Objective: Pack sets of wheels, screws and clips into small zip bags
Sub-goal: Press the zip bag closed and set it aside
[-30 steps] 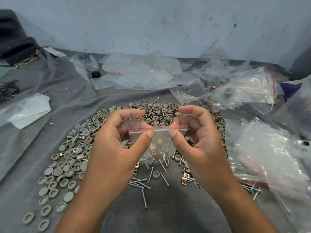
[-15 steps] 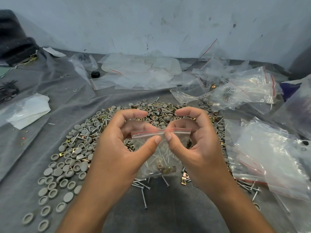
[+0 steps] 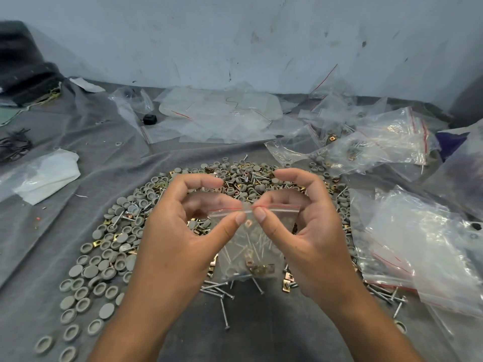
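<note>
My left hand and right hand pinch the bag at its red seal, thumbs nearly meeting, pressing it closed so the screws and clips hanging below stay in.

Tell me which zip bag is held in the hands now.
The small bag with screws and clips, pinched at its red strip by the left hand and right hand. The other bags lie on the cloth.

You have two hands in view, your left hand and your right hand, and one small clear zip bag with a red seal line between them. One small black cap sits far back. The round grey plastic wheels, silver metal screws and brass-coloured metal clips are too many to count.
</note>
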The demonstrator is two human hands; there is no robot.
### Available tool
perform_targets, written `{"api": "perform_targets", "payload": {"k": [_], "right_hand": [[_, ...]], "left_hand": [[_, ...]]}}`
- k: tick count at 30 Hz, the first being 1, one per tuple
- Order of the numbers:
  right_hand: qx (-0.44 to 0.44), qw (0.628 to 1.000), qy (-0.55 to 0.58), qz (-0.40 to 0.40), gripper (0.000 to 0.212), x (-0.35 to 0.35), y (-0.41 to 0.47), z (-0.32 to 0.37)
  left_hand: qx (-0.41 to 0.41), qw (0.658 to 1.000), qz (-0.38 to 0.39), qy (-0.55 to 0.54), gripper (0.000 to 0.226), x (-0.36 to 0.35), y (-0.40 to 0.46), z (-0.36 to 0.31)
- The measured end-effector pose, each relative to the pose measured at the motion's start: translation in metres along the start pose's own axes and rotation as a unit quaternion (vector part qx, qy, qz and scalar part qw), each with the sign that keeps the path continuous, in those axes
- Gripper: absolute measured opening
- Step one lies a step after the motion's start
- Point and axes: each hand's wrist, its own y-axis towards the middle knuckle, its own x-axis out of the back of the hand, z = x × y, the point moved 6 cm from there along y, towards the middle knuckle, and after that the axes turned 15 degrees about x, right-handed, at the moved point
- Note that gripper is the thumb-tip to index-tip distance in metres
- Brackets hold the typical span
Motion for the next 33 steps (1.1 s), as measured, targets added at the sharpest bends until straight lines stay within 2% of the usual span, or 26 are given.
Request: {"api": "perform_targets", "payload": {"k": [7,12,15,20,28,30,33], "right_hand": [[0.002,1.000,-0.004,-0.014,0.036,0.004,0.000,0.002],[0.007,1.000,0.006,-0.013,0.045,0.004,0.001,0.004],[0.003,1.000,-0.010,0.003,0.050,0.004,0.001,0.003],[-0.025,1.000,-0.003,0.005,0.041,0.007,0.001,0.002],[-0.022,0.997,-0.065,0.046,0.032,0.012,0.005,0.008],[-0.039,0.995,-0.083,0.036,0.030,0.018,0.008,0.007],[-0.067,0.989,-0.129,-0.022,0.024,0.038,0.028,-0.003]], "left_hand": [[0.008,0.999,-0.030,0.014,0.039,0.004,0.001,0.000],[0.016,0.998,-0.052,-0.005,0.037,0.007,-0.001,-0.002],[0.029,0.998,-0.048,-0.018,0.040,0.007,-0.002,-0.002],[0.044,0.998,-0.026,-0.029,0.036,0.007,0.001,0.004],[0.024,0.999,-0.010,-0.020,0.036,0.005,0.006,0.013],[0.029,0.999,-0.009,-0.018,0.041,0.002,0.006,0.016],[0.027,0.999,-0.028,-0.017,0.042,0.003,0.008,0.015]]}}
